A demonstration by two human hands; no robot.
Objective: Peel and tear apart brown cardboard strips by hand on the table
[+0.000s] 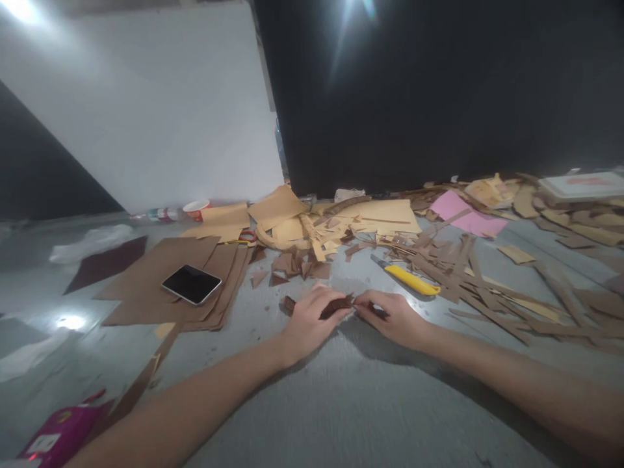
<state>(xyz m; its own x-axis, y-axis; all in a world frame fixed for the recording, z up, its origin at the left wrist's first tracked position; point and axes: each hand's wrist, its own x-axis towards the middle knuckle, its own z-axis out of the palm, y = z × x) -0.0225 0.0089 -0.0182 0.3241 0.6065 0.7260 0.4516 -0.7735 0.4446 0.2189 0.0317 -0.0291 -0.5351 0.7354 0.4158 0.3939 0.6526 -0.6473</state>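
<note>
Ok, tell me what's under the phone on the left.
The phone lies on brown sheets, which show on every side of it. The patch directly beneath is covered, so whether anything else lies there cannot be seen.

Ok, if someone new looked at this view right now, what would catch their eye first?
Probably the bright yellow knife lying just beyond the right grip, and the pink sheet farther back on the right. Next, perhaps, the dark-screened phone on the stacked brown sheets at left, and the dark brown piece in the left grip, near the middle.
</note>
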